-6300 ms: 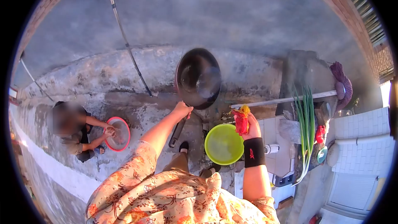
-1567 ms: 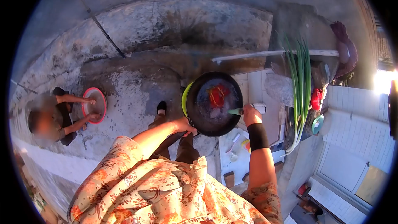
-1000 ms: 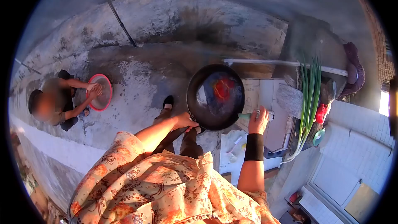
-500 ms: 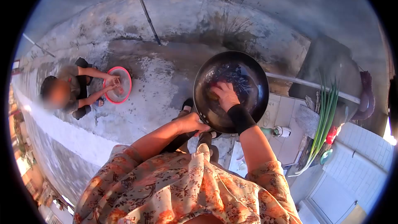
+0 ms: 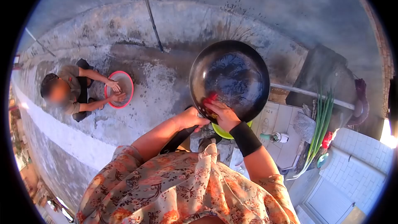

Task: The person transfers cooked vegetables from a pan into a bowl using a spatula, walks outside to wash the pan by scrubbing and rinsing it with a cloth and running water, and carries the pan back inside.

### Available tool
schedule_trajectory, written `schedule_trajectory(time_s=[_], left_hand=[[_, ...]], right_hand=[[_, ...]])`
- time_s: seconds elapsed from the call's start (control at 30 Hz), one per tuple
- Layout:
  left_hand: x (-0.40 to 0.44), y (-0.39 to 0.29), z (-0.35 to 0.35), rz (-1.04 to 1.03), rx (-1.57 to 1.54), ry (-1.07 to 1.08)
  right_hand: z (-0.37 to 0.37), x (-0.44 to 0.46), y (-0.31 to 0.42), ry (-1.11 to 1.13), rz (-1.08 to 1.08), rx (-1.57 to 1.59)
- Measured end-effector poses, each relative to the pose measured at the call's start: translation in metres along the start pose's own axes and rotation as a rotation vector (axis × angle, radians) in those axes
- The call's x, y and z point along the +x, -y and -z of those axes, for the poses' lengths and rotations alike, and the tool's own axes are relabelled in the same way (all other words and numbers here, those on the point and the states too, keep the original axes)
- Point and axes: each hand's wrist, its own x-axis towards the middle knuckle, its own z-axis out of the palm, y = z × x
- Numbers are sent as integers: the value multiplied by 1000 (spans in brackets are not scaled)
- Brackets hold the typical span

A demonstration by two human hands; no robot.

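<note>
A large dark wok (image 5: 244, 62) is tilted in front of me, with some water shining across its inside. My left hand (image 5: 191, 118) is closed on the wok's near-left rim; the exact grip is partly hidden. Inside the wok, near that same rim, my right hand (image 5: 224, 117) presses a small red pad (image 5: 210, 97) against the metal. Its fingers cover most of the pad, so its kind is unclear. Below the wok, part of a yellow-green basin (image 5: 224, 132) shows.
At left, another person (image 5: 68, 83) crouches with both hands over a pink-rimmed basin (image 5: 132, 89). To the right are green onions (image 5: 321, 128), a grey cloth (image 5: 304, 125), a tap (image 5: 278, 137) and a pale pipe (image 5: 306, 93). A dark pole (image 5: 151, 14) stands beyond.
My right hand has moved from the wok's middle toward its near-left rim, and the red pad shows more. The wok has tilted, uncovering the yellow-green basin. The other person's hands have spread apart.
</note>
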Motion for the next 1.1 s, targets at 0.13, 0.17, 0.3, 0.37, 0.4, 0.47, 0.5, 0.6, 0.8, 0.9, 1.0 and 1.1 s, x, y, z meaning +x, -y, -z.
schedule_trajectory(time_s=[0.13,0.17,0.3,0.37,0.4,0.47,0.5,0.6,0.8,0.9,1.0,1.1], left_hand=[[-2,-2,-1,44,18,27],[-2,-2,-4,43,19,29],[3,-5,-15,45,-7,-4],[4,-8,-16,54,8,17],[1,-10,-17,62,-9,8],[-3,-10,-16,58,-80,8],[-2,-8,-14,54,-77,12],[-5,-3,-10,68,-119,23],[-10,-8,-8,85,-115,-16],[-8,-23,-9,60,-84,-37],[3,-23,-4,6,-71,-38],[8,-24,-3,-50,-55,-43]], right_hand=[[22,-11,-17,98,-146,-332],[19,-4,-28,-69,-164,-310],[17,23,-13,-209,-67,-231],[11,21,-11,-189,96,-124],[13,17,-22,-175,94,-141],[34,11,-41,-184,67,-168],[51,12,-46,-209,41,-175],[112,25,-46,-494,203,-353],[131,7,-91,-126,76,-993],[104,-8,-79,-191,-62,-902],[62,-16,-44,-95,-317,-629],[20,2,-29,-110,-332,-211]])
